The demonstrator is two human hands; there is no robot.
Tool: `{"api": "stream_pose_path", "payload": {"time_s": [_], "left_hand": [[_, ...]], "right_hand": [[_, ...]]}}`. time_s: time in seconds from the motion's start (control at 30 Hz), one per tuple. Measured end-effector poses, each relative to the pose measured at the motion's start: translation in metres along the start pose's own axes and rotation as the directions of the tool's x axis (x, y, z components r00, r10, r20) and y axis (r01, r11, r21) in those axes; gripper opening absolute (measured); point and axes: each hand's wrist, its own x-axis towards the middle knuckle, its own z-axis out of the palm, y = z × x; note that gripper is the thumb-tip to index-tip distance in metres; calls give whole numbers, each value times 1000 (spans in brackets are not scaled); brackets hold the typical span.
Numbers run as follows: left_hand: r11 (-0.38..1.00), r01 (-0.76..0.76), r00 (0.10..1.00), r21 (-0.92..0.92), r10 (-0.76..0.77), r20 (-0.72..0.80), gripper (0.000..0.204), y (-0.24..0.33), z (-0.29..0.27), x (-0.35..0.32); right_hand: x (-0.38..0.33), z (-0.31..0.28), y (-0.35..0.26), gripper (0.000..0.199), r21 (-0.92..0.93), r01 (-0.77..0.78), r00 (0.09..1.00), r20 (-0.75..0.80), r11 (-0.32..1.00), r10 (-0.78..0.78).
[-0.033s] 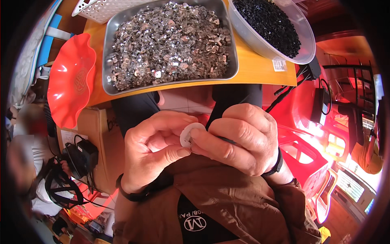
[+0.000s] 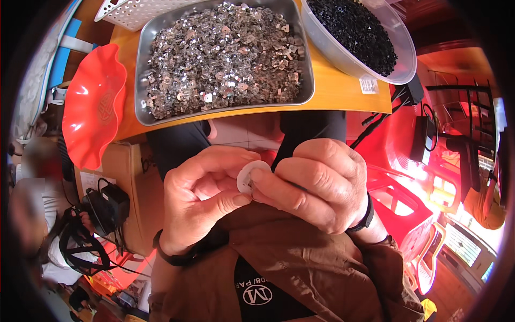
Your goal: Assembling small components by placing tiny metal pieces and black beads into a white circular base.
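Note:
A small white round disc [image 2: 247, 177] is held over my lap, just in front of the table's near edge. My right hand [image 2: 322, 185] pinches it, the thumb or a fingertip pressed on its face and the other fingers curled. From the other side, my left hand [image 2: 206, 193] curves thumb and fingers around the disc's rim. Some small detail shows on the disc beside the pressing fingertip, too small to make out. Beyond the hands, a metal tray [image 2: 140, 107] full of small shiny metal clips stands on the table.
On the yellow table [image 2: 343, 102], a translucent tub [image 2: 410, 64] of small black parts stands right of the tray. A red wavy-edged dish [image 2: 94, 107] sits at the left. Behind the tray is a white perforated basket [image 2: 129, 16]. A cardboard box [image 2: 145, 198] and red stool [image 2: 397, 214] flank me.

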Motion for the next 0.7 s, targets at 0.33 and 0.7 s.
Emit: {"api": "stream_pose_path", "payload": {"time_s": [0.33, 0.7], "left_hand": [[987, -108, 993, 117, 112, -24, 26, -10, -3, 2], [979, -133, 987, -154, 116, -116, 29, -15, -7, 2]], "right_hand": [[2, -4, -2, 30, -99, 91, 985, 154, 991, -75], [-10, 14, 4, 45, -116, -31, 1000, 1, 993, 31]]}}
